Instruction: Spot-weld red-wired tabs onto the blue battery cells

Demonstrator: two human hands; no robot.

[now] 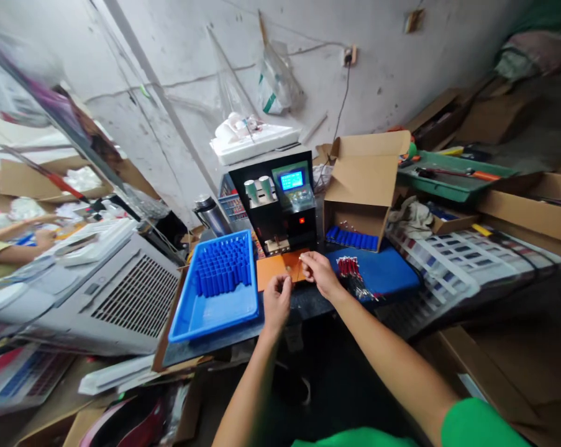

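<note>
My right hand (320, 273) is closed in a pinch on a thin wire lead with a small whitish end, above the orange plate (267, 273) in front of a black spot-welding machine (280, 226). Lower and to the left, my left hand (279, 301) has its fingers curled together at the plate's front edge; what they hold, if anything, is hidden. The machine's blue screen (292, 180) is lit. To the right lies a bundle of red and black wire leads (350, 270). Blue cylindrical battery cells (224, 267) stand in rows in a blue tray (228, 305) on the left.
Behind the wires, an open cardboard box (361, 180) holds more blue cells. A thermos (212, 214) stands behind the tray. A green tray (457, 177) with tools rests on a white crate (448, 261) at right. Another person's arm (10, 248) shows at far left.
</note>
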